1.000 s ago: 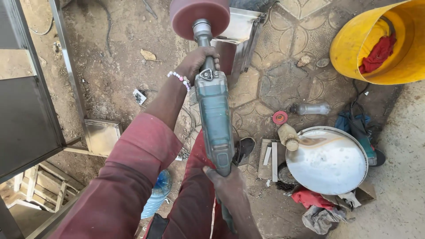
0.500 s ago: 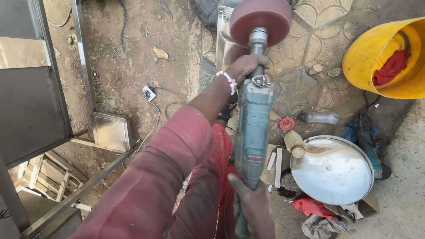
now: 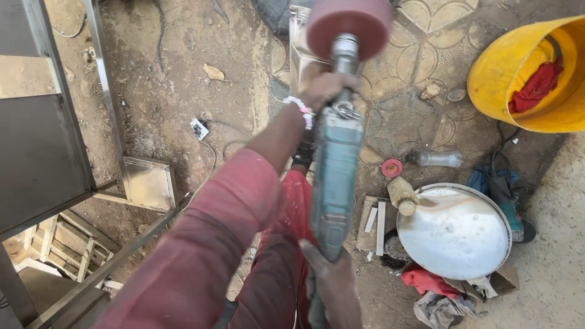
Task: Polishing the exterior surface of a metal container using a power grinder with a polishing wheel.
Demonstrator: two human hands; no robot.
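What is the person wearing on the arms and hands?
The left arm wears a dusty, faded red long sleeve, pushed up so the forearm is bare. A bracelet of white and pink beads circles the left wrist. Both hands are bare, without gloves: left hand, right hand. The right arm is out of view.

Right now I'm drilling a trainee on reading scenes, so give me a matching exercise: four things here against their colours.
Things:
1. Power tool body
2. Polishing wheel
3. Tub
4. Round lid

Colours:
A. Yellow
B. White
C. Teal
D. Dull red

Pairs: 1-C, 2-D, 3-A, 4-B. The left hand grips the tool near the wheel; the right hand holds its rear end.
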